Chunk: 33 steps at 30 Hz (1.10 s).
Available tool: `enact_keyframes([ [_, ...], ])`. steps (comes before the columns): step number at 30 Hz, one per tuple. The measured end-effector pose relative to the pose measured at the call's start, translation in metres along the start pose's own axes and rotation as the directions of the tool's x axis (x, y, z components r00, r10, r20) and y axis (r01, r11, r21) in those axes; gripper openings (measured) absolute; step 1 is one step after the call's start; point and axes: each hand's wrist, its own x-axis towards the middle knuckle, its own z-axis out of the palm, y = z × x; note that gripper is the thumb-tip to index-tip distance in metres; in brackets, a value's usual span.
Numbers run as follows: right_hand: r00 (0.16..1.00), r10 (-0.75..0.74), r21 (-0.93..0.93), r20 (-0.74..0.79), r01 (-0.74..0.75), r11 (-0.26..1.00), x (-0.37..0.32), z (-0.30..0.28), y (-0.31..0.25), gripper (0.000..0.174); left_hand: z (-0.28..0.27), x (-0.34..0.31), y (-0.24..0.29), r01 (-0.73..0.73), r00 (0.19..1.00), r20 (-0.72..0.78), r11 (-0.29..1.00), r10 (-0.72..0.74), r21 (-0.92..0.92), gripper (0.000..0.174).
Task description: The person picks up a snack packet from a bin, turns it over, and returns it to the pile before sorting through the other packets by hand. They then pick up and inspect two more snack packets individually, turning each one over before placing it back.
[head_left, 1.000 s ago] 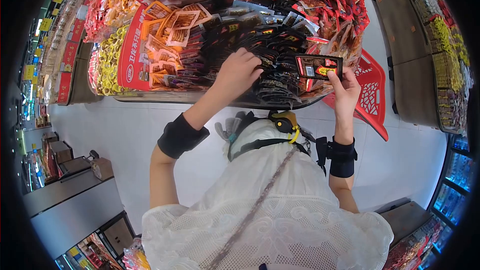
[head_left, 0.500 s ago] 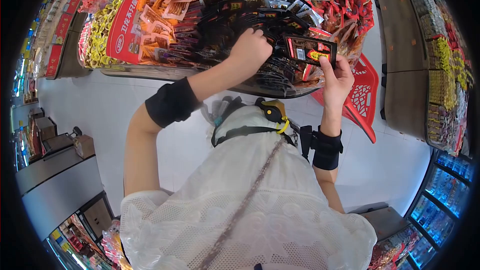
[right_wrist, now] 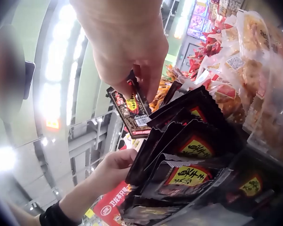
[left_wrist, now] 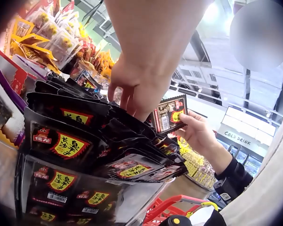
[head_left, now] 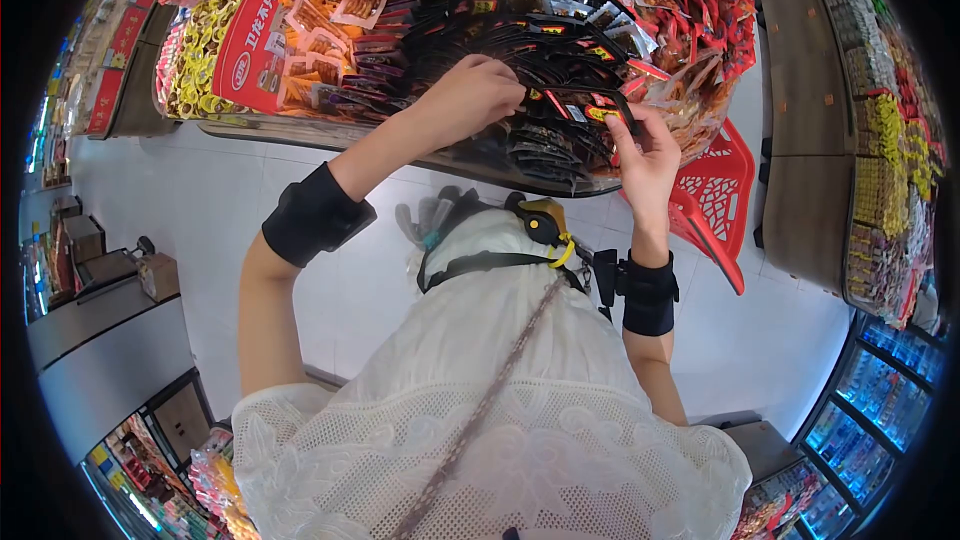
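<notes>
Right hand (head_left: 650, 153) pinching, black packet (left_wrist: 168, 116) newly tilted

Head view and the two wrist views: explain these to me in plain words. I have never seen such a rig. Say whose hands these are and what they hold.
No machine is at work here: these are one person's bare hands. The head camera looks down past the white clothing; the other two pictures come from cameras worn on each wrist, so a forearm and hand loom large at the top.

The right hand pinches a single black packet. The left hand is at the pile of black packets; whether it grips one, I cannot tell.

The display bin also holds orange packets on the left and red packets on the right. A red basket is beside it.
</notes>
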Motion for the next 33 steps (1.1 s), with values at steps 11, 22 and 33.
enact_keyframes([
  [11, 0.97, -0.158, -0.271, 0.182, 0.204, 0.941, 0.01, 0.029, -0.018, 0.013, 0.007, -0.018, 0.012, 0.018, 0.984, -0.18, 0.995, 0.001, 0.103, 0.012],
  [22, 0.863, -0.31, -0.575, 0.398, 0.499, 0.648, 0.02, 0.046, -0.023, 0.011, 0.007, -0.023, 0.007, 0.024, 0.985, -0.17, 0.999, -0.015, 0.049, 0.013],
  [33, 0.848, -0.331, -0.677, 0.415, 0.53, 0.51, 0.02, 0.064, -0.02, 0.003, 0.01, -0.023, 0.006, 0.008, 0.985, -0.175, 0.998, 0.002, 0.055, 0.013],
])
